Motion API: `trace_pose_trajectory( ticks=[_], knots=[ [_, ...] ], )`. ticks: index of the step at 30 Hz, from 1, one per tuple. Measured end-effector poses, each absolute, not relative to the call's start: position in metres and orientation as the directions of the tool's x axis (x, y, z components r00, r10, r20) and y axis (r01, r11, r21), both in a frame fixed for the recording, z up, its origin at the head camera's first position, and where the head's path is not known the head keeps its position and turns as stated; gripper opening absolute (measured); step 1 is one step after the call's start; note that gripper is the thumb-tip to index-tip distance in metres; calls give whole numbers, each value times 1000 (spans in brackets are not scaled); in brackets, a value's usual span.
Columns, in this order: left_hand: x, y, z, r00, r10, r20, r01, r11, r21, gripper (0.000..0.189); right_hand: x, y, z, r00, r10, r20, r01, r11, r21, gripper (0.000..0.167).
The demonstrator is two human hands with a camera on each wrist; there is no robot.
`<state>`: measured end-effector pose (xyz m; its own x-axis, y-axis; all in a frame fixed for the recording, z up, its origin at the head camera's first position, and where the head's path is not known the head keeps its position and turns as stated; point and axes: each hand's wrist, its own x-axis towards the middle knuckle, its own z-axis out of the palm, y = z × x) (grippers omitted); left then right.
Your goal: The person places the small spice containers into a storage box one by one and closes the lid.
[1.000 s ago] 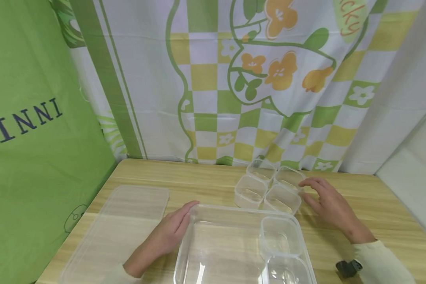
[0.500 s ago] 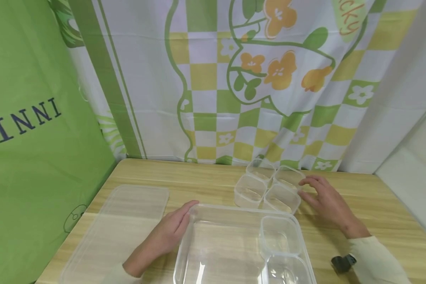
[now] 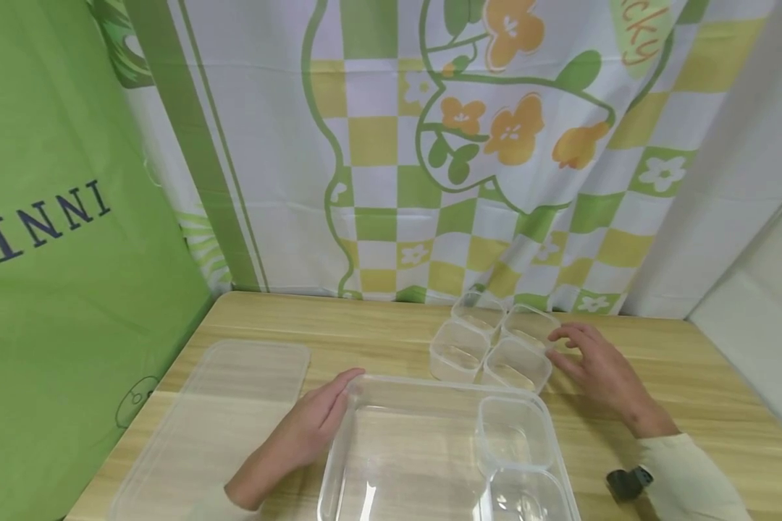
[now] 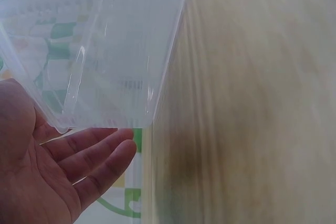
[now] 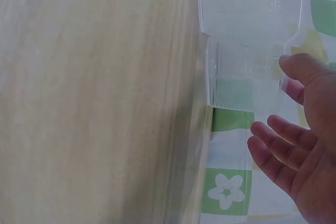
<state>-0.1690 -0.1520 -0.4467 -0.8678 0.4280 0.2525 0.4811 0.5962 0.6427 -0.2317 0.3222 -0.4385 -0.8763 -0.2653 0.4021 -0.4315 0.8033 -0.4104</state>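
Note:
A large clear plastic box [image 3: 423,383] stands at the table's front, with two small clear containers [image 3: 516,441] inside along its right side. My left hand [image 3: 309,423] rests at its back left corner, thumb by the rim; in the left wrist view the other fingers [image 4: 102,174] extend loosely past the box's end. Behind the box, several small square containers [image 3: 457,354] stand in a two-by-two cluster. My right hand [image 3: 599,369] is at the cluster's right side, thumb and index fingertip right at the edges of the right-hand containers [image 3: 518,365], its other fingers [image 5: 278,148] loosely bent.
A flat clear lid [image 3: 234,405] lies on the wooden table [image 3: 365,333] left of the box. A patterned curtain [image 3: 378,217] hangs behind the table's back edge, and a green fabric panel [image 3: 72,325] stands at the left. A small black device [image 3: 628,483] sits by the right sleeve.
My right hand and forearm have shifted very slightly left, beside the small containers. The left hand, the large box and the small containers stay practically in place.

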Motion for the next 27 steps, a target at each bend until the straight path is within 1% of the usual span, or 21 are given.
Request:
trace_pose_trajectory(
  ticks=[4, 9, 17, 24, 27],
  knots=[
    [-169, -153, -446, -867, 427, 258, 484, 596, 641, 42, -231, 322, -438, -881, -259, 396, -423, 805, -416, 26],
    [-168, -153, -446, -867, 433, 248, 481, 590, 648, 42, -232, 321, -439, -869, -269, 416, -442, 800, -406, 28],
    [-169, -152, -445, -877, 431, 210, 452, 597, 663, 43, -236, 321, -443, -846, -278, 456, -475, 781, -406, 24],
    [-169, -153, -445, -880, 423, 217, 452, 605, 656, 42, -237, 321, -440, -836, -286, 468, -494, 764, -415, 23],
    [-169, -153, -445, -881, 422, 215, 450, 606, 656, 42, -237, 322, -437, -817, -292, 497, -511, 765, -391, 23]
  ],
)
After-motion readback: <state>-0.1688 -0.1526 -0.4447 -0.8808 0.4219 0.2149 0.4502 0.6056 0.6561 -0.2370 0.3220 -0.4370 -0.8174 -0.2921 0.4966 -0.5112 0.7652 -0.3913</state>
